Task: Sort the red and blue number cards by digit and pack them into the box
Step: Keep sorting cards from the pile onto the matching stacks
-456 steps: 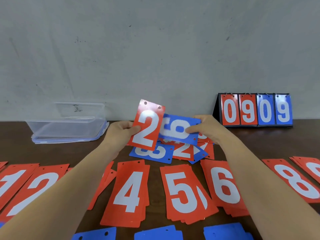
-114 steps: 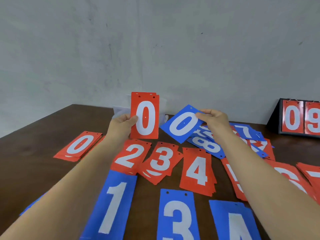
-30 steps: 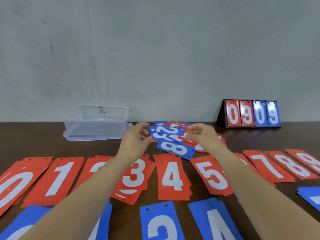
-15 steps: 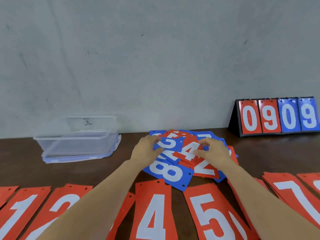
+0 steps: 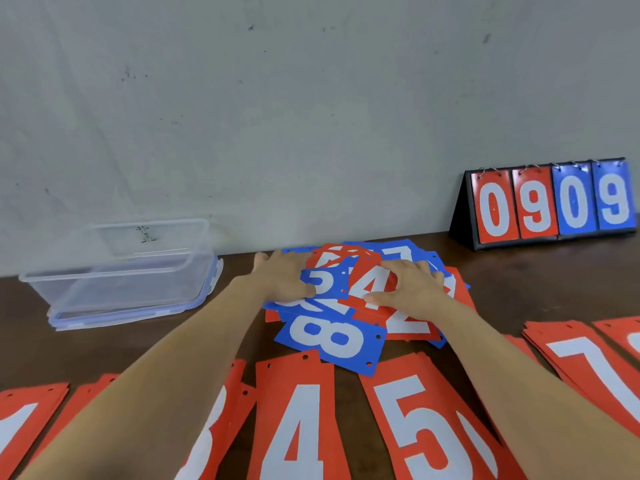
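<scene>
- Toward the far middle of the brown table (image 5: pixel 519 282), close to the grey wall (image 5: pixel 311 116): a mixed pile of number cards (image 5: pixel 332 258), red and blue, overlapping at all angles.
- On top of that pile: red 4 card (image 5: pixel 369 289), tilted, partly covering a blue card (image 5: pixel 325 284) with its digit half hidden.
- At the pile's near edge: blue 8 card (image 5: pixel 329 337), lying sideways, with a red 2 card (image 5: pixel 408 323) just beside it; at the far side, a blue 7 card (image 5: pixel 398 252).
- Left hand (image 5: pixel 282 277): laid palm down on the left part of the pile, fingers fairly straight, thumb pressing the blue card, gripping nothing.
- Right hand (image 5: pixel 414 289): arched over the red 4 card, fingers bent and spread with tips on it, thumb at its near edge; impossible to tell whether pinching or only touching.
- Left of the pile and apart from it: clear plastic box (image 5: pixel 121 271), open on top, standing on its blue-trimmed lid (image 5: pixel 138 315).
- Along the near edge, in a row: red 1 stack (image 5: pixel 24 420), red 3 stack (image 5: pixel 221 410), red 4 stack (image 5: pixel 298 427), red 5 stack (image 5: pixel 415 427), red 7 stack (image 5: pixel 588 368), with both forearms crossing above the row.
- Far right, against the wall: black flip scoreboard (image 5: pixel 550 202) showing red 0, red 9, blue 0, blue 9.
</scene>
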A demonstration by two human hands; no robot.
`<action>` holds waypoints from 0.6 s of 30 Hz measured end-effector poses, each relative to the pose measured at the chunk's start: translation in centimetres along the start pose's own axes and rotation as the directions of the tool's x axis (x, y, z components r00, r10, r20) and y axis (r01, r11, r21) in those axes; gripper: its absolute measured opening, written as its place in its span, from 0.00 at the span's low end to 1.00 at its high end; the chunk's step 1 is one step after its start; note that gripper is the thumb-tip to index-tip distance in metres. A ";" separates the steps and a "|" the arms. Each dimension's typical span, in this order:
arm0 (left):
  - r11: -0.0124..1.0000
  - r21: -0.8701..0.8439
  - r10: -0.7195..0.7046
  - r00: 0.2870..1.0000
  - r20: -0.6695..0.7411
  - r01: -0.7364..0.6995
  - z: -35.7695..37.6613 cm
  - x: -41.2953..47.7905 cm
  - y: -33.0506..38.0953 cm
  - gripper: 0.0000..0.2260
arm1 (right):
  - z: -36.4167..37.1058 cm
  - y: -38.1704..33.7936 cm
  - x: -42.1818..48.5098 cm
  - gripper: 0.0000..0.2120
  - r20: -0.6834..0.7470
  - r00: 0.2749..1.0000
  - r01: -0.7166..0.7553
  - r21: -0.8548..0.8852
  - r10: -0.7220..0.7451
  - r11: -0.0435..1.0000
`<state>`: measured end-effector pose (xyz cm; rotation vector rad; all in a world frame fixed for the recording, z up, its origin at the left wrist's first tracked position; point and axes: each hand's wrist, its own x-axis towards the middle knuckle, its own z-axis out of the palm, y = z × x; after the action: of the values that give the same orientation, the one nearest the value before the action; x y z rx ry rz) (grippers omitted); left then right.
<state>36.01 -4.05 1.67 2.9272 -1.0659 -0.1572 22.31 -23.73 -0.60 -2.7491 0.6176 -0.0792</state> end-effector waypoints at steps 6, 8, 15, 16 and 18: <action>0.999 0.034 -0.037 0.999 0.025 0.036 -0.1 -1.0 -0.6 0.30 | -0.3 0.1 -0.1 0.39 0.025 1.000 0.007 0.039 -0.008 0.999; 0.998 -0.012 -0.061 0.998 0.019 0.062 0.2 -1.0 -0.6 0.32 | -0.3 0.0 -0.2 0.39 0.029 1.000 -0.004 0.039 0.003 0.999; 0.978 -0.166 -0.124 0.991 0.042 0.129 -0.3 -0.9 -1.2 0.34 | -0.3 -0.2 -0.3 0.40 0.033 0.999 -0.022 0.031 0.021 0.999; 0.972 -0.192 -0.133 0.991 0.015 0.134 -0.3 -1.1 -1.2 0.33 | -0.3 -0.3 -0.4 0.40 0.031 0.999 -0.025 0.039 0.023 0.999; 0.953 -0.276 -0.153 0.985 -0.079 0.125 0.1 -1.4 -1.4 0.24 | -0.5 -0.5 -0.5 0.40 0.020 0.999 -0.032 0.064 0.031 0.997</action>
<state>35.85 -2.04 1.65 2.7288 -0.7565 -0.1448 22.02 -23.20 0.04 -2.6739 0.6422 -0.0645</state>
